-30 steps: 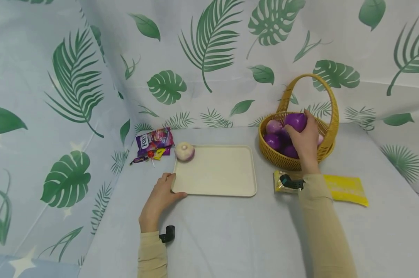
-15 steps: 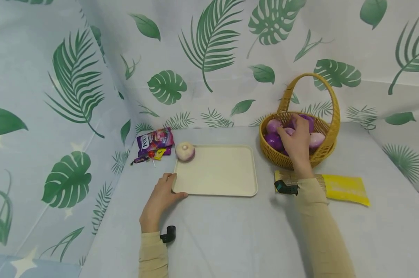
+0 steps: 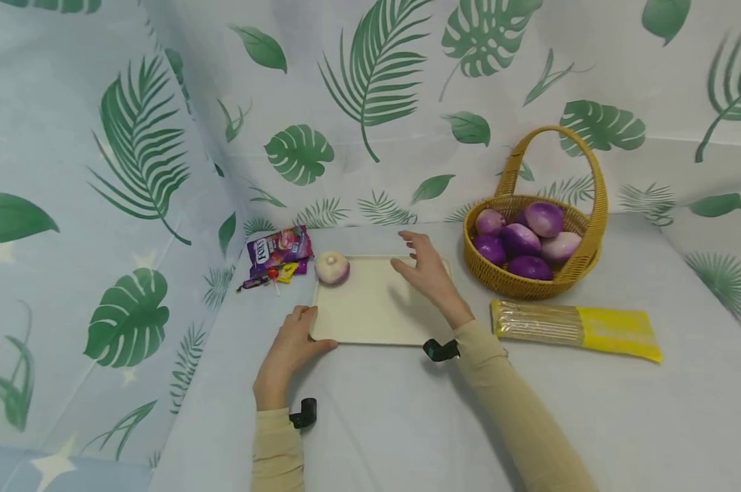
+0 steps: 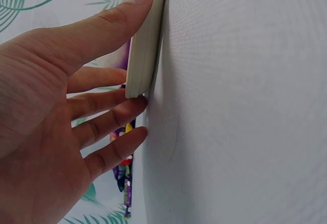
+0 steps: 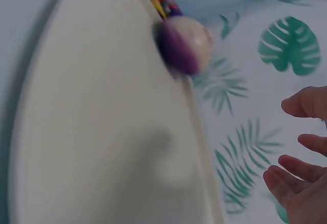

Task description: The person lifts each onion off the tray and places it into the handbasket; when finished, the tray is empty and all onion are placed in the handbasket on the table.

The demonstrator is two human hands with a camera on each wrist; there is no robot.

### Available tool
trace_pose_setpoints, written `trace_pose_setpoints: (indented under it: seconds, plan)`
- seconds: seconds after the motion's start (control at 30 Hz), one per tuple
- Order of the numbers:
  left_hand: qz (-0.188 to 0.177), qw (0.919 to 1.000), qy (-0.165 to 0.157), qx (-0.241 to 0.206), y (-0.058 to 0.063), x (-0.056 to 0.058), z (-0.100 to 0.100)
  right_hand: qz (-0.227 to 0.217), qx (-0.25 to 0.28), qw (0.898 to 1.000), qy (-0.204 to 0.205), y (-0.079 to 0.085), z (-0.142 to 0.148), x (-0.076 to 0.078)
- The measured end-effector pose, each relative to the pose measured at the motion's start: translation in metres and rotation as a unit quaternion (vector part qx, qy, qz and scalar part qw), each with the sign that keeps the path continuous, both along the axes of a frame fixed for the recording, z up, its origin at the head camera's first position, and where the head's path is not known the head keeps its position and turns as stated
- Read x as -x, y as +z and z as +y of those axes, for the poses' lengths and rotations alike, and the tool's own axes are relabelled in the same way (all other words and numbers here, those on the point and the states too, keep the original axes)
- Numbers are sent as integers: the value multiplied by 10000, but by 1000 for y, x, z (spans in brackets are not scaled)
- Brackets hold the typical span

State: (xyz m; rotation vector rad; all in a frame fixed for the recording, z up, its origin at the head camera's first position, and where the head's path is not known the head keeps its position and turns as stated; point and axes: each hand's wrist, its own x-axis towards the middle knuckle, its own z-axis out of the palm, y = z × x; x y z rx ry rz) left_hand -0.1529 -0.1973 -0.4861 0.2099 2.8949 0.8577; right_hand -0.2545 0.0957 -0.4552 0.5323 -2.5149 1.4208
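My left hand (image 3: 293, 348) is at the near left corner of a cream rectangular tray (image 3: 376, 321). Its thumb lies against the front edge and its spread, nearly straight fingers (image 4: 120, 114) touch or sit close to the left side. A purple-and-white onion (image 3: 332, 268) rests at the tray's far left corner, over the rim. My right hand (image 3: 428, 273) hovers above the right part of the tray, fingers apart, holding nothing. In the right wrist view, the onion (image 5: 185, 45) is left of the loosely bent fingers (image 5: 301, 170).
On the right stands a yellow wicker basket (image 3: 505, 281) with a tall handle, holding several purple and pale onions. A yellow clear-fronted packet of thin sticks (image 3: 573, 329) lies before it. Sweet packets (image 3: 278, 249) and a red lollipop lie left of the tray. Leaf-printed cloth rises behind.
My right hand has let go of a purple onion in the basket, come out, and moved left over the tray. The left hand has stayed at the tray's corner.
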Motion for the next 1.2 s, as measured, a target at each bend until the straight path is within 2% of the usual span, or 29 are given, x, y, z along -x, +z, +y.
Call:
trace_pose_setpoints:
  seconds: [0.13, 0.3, 0.4, 0.53, 0.73, 0.97, 1.1, 1.2]
  plan:
    - [92, 9999, -40, 33, 1, 3, 5, -410, -62, 9989, 236, -8, -28, 7]
    - [77, 9999, -100, 60, 5, 6, 11, -761, -375, 9963, 135, -13, -53, 15]
    - [35, 9998, -113, 155, 7, 6, 12, -820, -494, 9953, 139, -15, -69, 21]
    - [91, 9997, -56, 224, 8, 4, 8, -929, -524, 9937, 354, -18, -91, 29]
    - [115, 9999, -65, 76, 9, 2, 4, -947, -625, 9924, 468, -29, -116, 36]
    - [113, 9999, -21, 90, 5, -1, 1, -541, -671, 9953, 442, -38, -121, 31]
    - [149, 9999, -3, -11, 4, -1, 2, -627, -450, 9964, 345, -38, -110, 28]
    - [135, 9998, 60, -146, 5, -1, 3, -684, -120, 9971, 302, -31, -96, 24]
